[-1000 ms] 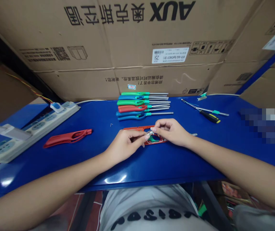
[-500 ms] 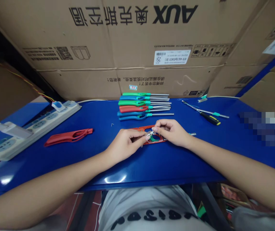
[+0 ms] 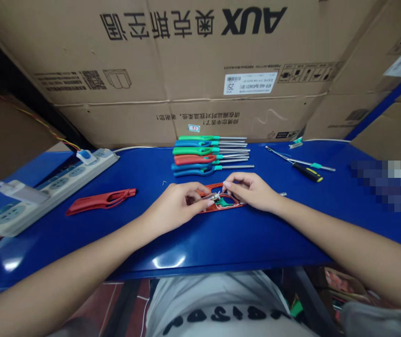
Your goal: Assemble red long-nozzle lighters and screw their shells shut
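An open red-orange lighter housing (image 3: 210, 187) lies between my hands, with a green trigger (image 3: 224, 202) and a thin white wire or tube inside it. My left hand (image 3: 177, 203) pinches a small cylinder with a metal valve end (image 3: 215, 196) between thumb and fingers, just over the housing. Most of the cylinder is hidden in that hand. At the housing's right side, my right hand (image 3: 251, 191) is closed, thumb against index finger near the white tip of the valve. What it grips there is too small to make out. A metal tube end (image 3: 283, 194) shows beyond the right hand.
A loose red lighter housing half (image 3: 100, 201) lies at left, beside a white power strip (image 3: 60, 182). Several assembled lighters (image 3: 195, 159) are lined up behind my hands. A screwdriver (image 3: 307, 172) and a metal rod (image 3: 323, 167) lie at right. A cardboard sheet (image 3: 137, 110) stands at the back.
My left hand has shifted slightly left with the cylinder. The right fingers have come off the valve tip, leaving a small gap that shows the green trigger better.
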`<act>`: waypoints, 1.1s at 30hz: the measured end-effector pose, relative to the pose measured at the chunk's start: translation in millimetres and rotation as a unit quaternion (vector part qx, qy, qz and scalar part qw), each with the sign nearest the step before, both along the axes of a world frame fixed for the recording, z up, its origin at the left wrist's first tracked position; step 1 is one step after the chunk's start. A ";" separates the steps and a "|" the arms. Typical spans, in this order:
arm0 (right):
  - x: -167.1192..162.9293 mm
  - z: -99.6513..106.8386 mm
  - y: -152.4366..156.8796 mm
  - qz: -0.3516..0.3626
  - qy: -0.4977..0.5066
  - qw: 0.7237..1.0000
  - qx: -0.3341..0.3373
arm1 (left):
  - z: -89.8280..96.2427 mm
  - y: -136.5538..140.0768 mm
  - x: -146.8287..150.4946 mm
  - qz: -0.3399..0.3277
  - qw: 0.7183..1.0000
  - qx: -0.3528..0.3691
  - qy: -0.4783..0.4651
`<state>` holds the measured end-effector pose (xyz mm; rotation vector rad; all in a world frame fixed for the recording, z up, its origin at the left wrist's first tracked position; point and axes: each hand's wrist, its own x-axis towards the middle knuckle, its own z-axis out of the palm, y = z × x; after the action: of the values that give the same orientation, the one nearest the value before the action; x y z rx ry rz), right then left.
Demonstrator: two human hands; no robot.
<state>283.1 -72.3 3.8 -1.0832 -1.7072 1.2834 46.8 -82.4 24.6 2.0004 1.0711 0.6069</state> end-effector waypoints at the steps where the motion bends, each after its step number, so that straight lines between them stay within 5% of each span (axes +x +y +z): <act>1: 1.9 0.0 1.8 0.000 0.008 1.000 -0.008 | 2.2 0.3 -1.5 -0.004 0.999 0.032 0.024; 6: 9.1 -2.4 9.9 0.002 0.052 0.998 -0.026 | 5.6 0.6 -5.0 -0.034 0.975 0.175 0.135; 20: 8.9 -2.9 8.0 -0.001 -0.002 1.000 0.004 | 2.3 0.0 -4.3 -0.058 0.984 0.131 0.108; 27: 9.5 -7.0 -4.0 0.103 -0.075 0.978 0.162 | -1.3 1.3 -2.6 -0.058 0.986 0.129 0.091; 33: 11.2 -5.5 -6.1 0.119 -0.117 0.953 0.254 | 0.9 1.1 -3.3 -0.069 0.983 0.141 0.097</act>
<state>294.3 -78.4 -1.8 -0.7573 -2.2414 0.7908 43.4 -81.3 25.5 2.3991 0.9913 0.5208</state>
